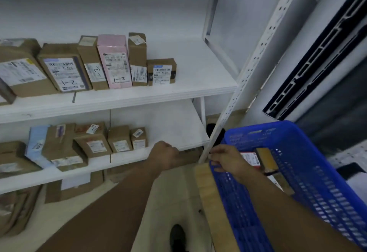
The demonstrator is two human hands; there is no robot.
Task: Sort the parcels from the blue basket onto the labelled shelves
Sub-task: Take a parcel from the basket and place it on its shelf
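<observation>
Blue plastic basket (309, 174) at four o'clock holds a red-labelled parcel (249, 158). Right hand (228, 162) grips its rim; left hand (165, 152) is clenched, apparently empty. Between parcels: next, probably reach inside.

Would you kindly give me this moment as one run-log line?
left hand: curled at lower shelf edge, grip unseen | right hand: holds blue basket rim | basket: parcels inside

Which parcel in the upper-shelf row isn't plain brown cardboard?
The pink parcel, standing upright on the upper shelf with 1-2 handwritten on it. Every other parcel in that row is brown cardboard.
</observation>
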